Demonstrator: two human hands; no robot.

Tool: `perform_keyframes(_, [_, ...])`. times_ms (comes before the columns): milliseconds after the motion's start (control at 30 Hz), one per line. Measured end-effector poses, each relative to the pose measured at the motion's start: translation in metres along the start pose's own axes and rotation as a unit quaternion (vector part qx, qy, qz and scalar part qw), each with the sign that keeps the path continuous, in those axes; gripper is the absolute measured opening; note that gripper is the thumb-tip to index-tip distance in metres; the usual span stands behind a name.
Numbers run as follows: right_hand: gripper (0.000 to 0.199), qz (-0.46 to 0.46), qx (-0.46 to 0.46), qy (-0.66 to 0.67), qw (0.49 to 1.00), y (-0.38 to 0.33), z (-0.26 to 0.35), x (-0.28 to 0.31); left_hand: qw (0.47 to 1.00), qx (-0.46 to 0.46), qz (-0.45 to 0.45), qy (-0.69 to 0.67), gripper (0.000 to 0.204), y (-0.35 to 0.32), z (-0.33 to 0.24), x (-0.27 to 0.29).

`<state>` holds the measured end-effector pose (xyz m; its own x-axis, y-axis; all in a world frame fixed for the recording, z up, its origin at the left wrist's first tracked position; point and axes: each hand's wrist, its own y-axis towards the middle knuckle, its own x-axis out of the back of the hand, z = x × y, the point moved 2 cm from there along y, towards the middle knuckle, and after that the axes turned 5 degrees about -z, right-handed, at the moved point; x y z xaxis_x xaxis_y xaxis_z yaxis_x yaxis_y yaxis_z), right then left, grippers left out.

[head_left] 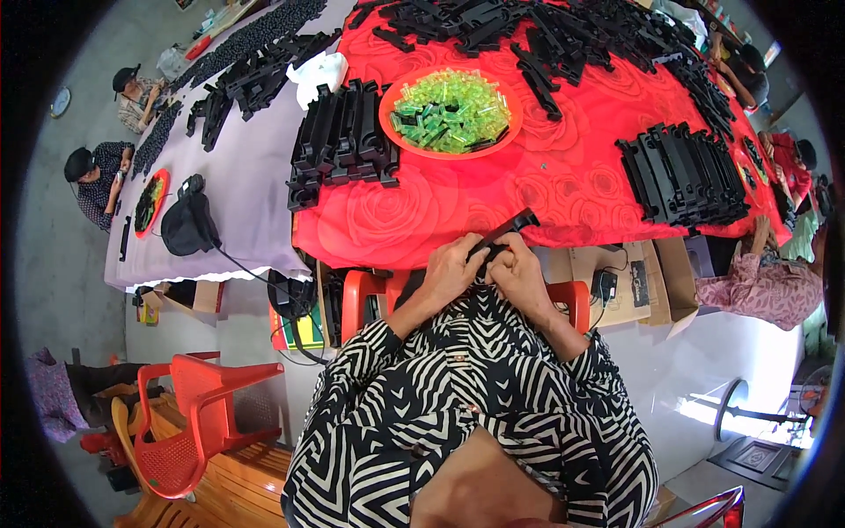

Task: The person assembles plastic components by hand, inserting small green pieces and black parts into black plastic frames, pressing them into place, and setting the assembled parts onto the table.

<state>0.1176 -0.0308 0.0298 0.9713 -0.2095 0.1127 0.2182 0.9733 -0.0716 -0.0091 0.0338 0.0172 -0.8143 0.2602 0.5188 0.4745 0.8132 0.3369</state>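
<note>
A long black plastic part (518, 225) is held between my two hands at the near edge of the red-covered table (378, 224). My left hand (451, 271) closes round its lower end, and the fingers of my right hand (521, 275) press against it from the other side. The far end of the part tilts up to the right, over the cloth. Whatever small piece may sit between my fingertips is hidden. Ahead of my hands stands an orange-red bowl (385, 113) filled with green and yellow-green clear pieces.
Stacked black parts (339, 145) stand left of the bowl, a neat row of them (682, 176) at right. Loose black parts (475, 25) heap at the back. A black fan-like device (189, 218) sits on the lilac cloth. Red chair (189, 414) behind left; co-workers sit around.
</note>
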Motion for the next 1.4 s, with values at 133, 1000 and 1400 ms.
perform_keyframes(133, [0.03, 0.011, -0.014, 0.047, 0.999, -0.001, -0.001, -0.002, 1.0, -0.008, -0.016, 0.008, 0.02, -0.002, -0.001, 0.001])
perform_keyframes(1000, [0.02, 0.046, 0.108, 0.013, 0.993, -0.014, -0.015, -0.024, 0.871, 0.179, -0.272, -0.368, 0.027, 0.077, 0.027, 0.175])
perform_keyframes(1400, [0.017, 0.054, 0.063, 0.004, 0.997, -0.01, -0.028, -0.021, 0.864, 0.347, 0.047, -0.362, 0.023, -0.012, 0.028, 0.009])
